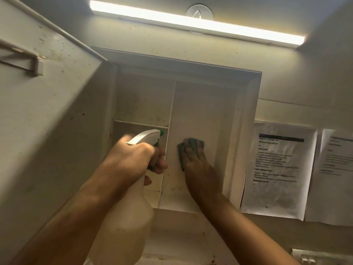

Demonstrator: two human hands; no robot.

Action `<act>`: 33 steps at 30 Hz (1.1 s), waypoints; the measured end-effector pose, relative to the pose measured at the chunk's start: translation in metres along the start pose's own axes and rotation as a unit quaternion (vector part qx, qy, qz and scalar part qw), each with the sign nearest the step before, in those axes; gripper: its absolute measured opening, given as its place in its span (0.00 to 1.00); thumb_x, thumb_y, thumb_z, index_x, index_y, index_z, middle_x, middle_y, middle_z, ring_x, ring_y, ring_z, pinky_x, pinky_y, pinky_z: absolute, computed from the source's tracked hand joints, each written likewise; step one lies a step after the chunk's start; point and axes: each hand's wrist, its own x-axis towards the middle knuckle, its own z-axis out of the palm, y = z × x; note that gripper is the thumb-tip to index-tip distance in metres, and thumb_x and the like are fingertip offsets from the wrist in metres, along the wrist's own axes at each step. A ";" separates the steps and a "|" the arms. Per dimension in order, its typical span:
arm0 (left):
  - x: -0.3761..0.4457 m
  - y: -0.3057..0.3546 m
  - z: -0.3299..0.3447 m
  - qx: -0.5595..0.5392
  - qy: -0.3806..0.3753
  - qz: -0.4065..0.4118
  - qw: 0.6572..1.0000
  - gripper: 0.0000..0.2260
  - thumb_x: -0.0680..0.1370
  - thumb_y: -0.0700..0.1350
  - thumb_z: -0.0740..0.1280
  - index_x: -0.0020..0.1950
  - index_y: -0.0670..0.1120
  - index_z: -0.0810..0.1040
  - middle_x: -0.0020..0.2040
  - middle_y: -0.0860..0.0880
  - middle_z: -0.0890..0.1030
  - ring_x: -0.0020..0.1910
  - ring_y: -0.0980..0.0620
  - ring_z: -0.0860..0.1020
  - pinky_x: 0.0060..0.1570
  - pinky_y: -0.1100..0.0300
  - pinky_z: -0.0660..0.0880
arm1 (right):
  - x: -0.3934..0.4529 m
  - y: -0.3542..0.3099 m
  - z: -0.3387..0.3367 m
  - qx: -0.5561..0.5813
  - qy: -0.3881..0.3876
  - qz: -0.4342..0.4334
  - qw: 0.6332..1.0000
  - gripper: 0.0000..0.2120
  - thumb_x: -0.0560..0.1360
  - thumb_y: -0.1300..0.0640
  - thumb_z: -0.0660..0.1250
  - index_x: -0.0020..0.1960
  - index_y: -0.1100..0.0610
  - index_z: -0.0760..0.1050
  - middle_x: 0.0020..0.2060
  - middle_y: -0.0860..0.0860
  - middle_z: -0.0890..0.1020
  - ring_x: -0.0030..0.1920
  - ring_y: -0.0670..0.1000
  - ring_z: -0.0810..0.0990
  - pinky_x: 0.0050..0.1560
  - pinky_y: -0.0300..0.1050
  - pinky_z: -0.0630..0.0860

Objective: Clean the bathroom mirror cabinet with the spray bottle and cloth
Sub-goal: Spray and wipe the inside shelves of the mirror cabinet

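Mid-wipe. Right hand (194,161) flat, fingers spread, pressing cloth (191,145) on back wall of cabinet (248,115), right compartment. Left hand (141,159) grips spray bottle (131,203), nozzle toward interior. Specks left on open door (57,111), frame, left shelves; probably well short of half done.

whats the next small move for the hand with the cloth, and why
Probably slide the right hand and its cloth downward along the back panel of the open cabinet. The cloth is pressed flat about halfway up the right compartment, and dark specks show lower on that panel. The left hand holds the spray bottle ready beside it.
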 end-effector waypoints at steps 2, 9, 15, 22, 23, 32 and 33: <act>-0.001 0.002 0.003 -0.005 0.000 -0.005 1.000 0.12 0.72 0.31 0.61 0.52 0.36 0.81 0.34 0.43 0.86 0.36 0.47 0.83 0.31 0.59 0.72 | -0.005 0.006 0.004 -0.031 -0.010 0.054 0.998 0.34 0.70 0.65 0.74 0.73 0.64 0.66 0.71 0.62 0.69 0.71 0.67 0.67 0.62 0.60 0.75; -0.006 0.003 0.011 -0.012 -0.009 -0.024 1.000 0.14 0.71 0.30 0.60 0.53 0.34 0.80 0.33 0.43 0.85 0.32 0.48 0.81 0.32 0.59 0.71 | -0.011 -0.001 -0.011 0.052 -0.023 0.145 0.988 0.27 0.78 0.68 0.60 0.76 0.64 0.60 0.75 0.62 0.63 0.74 0.63 0.63 0.71 0.53 0.66; -0.011 -0.009 0.008 -0.017 0.001 -0.049 0.999 0.11 0.74 0.32 0.63 0.53 0.38 0.80 0.37 0.43 0.86 0.40 0.47 0.84 0.34 0.56 0.75 | -0.016 0.007 -0.058 0.268 0.061 0.176 0.945 0.23 0.79 0.68 0.58 0.72 0.57 0.71 0.67 0.57 0.76 0.65 0.57 0.75 0.65 0.53 0.75; -0.023 -0.045 0.011 -0.003 0.017 -0.069 0.997 0.08 0.75 0.34 0.66 0.50 0.43 0.82 0.43 0.43 0.86 0.47 0.48 0.84 0.37 0.52 0.83 | -0.027 0.001 -0.089 0.337 0.139 0.236 0.901 0.20 0.79 0.67 0.58 0.70 0.58 0.73 0.47 0.53 0.82 0.41 0.51 0.81 0.41 0.46 0.83; -0.024 -0.049 0.012 0.002 0.016 -0.067 0.998 0.08 0.75 0.35 0.66 0.50 0.43 0.82 0.43 0.44 0.86 0.47 0.48 0.84 0.36 0.53 0.83 | -0.028 0.001 -0.092 0.339 0.136 0.247 0.897 0.20 0.80 0.66 0.58 0.69 0.58 0.73 0.47 0.53 0.82 0.41 0.50 0.81 0.41 0.47 0.83; -0.014 -0.060 0.023 0.032 0.022 -0.059 0.997 0.07 0.74 0.35 0.66 0.49 0.38 0.81 0.28 0.45 0.81 0.26 0.50 0.77 0.27 0.59 0.73 | -0.035 0.010 -0.106 0.366 0.105 0.289 0.878 0.17 0.79 0.66 0.58 0.66 0.59 0.76 0.43 0.47 0.79 0.39 0.42 0.76 0.31 0.30 0.72; -0.012 -0.061 0.025 0.032 0.026 -0.058 0.997 0.07 0.74 0.35 0.66 0.49 0.38 0.81 0.27 0.46 0.80 0.24 0.50 0.76 0.27 0.58 0.73 | -0.036 0.011 -0.108 0.371 0.108 0.290 0.876 0.17 0.79 0.67 0.58 0.65 0.59 0.76 0.40 0.44 0.78 0.38 0.41 0.76 0.30 0.29 0.72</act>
